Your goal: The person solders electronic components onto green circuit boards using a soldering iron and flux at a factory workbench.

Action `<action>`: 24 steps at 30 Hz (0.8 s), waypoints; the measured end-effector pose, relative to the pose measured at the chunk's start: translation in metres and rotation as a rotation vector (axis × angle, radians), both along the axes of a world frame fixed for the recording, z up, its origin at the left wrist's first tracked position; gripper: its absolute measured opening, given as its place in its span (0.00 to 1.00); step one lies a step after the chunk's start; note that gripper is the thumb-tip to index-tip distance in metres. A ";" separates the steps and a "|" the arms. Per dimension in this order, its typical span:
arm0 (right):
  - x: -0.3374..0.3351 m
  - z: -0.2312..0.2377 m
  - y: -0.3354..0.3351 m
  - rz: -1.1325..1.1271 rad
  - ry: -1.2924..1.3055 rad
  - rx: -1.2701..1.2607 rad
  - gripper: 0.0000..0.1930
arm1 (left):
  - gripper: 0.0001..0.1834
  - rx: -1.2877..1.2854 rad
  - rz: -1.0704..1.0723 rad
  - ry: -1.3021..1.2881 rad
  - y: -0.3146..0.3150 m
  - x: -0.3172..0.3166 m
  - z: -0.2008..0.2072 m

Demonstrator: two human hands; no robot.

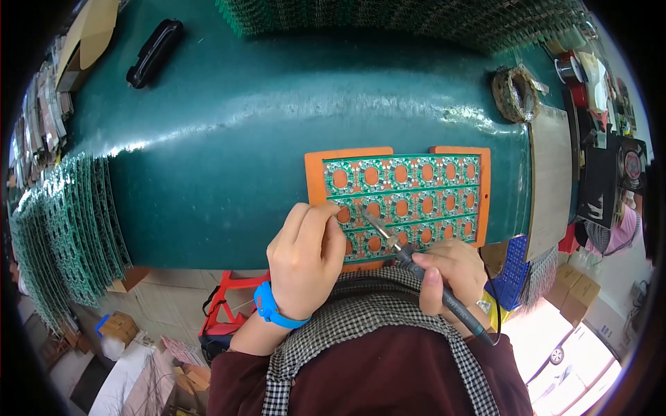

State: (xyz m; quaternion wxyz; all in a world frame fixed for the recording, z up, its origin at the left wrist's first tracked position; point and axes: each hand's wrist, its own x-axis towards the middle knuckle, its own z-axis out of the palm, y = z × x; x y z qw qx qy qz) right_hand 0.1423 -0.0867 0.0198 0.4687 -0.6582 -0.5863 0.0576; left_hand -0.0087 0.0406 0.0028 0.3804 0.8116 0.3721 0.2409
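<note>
A green circuit board panel (416, 189) with rows of small round cutouts lies in an orange frame (316, 173) near the table's front edge. My right hand (454, 270) is wrapped around a soldering iron (408, 256), whose tip points up and left onto the panel's middle row. At the panel's left side, the thumb and index finger of my left hand (300, 253) are pinched together close to the iron's tip. Whatever is in that pinch is too small to make out. A blue band (269, 305) circles my left wrist.
Stacked green boards stand at the left (76, 222) and along the far edge (402, 17). A tape-like ring (515, 95) sits at the right, beside a flat pale board (551, 173). A black elongated object (154, 54) lies far left. The iron's black cable (497, 305) hangs near my right wrist.
</note>
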 end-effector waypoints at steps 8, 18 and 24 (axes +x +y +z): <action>-0.010 -0.007 -0.001 -0.006 -0.015 -0.013 0.06 | 0.10 0.016 -0.030 0.019 -0.007 0.000 -0.002; -0.017 -0.003 -0.025 -0.027 -0.048 0.053 0.06 | 0.10 0.002 -0.002 -0.022 -0.018 -0.019 0.002; -0.026 -0.007 -0.033 0.000 -0.021 0.059 0.05 | 0.10 -0.011 -0.036 -0.074 -0.032 -0.024 -0.004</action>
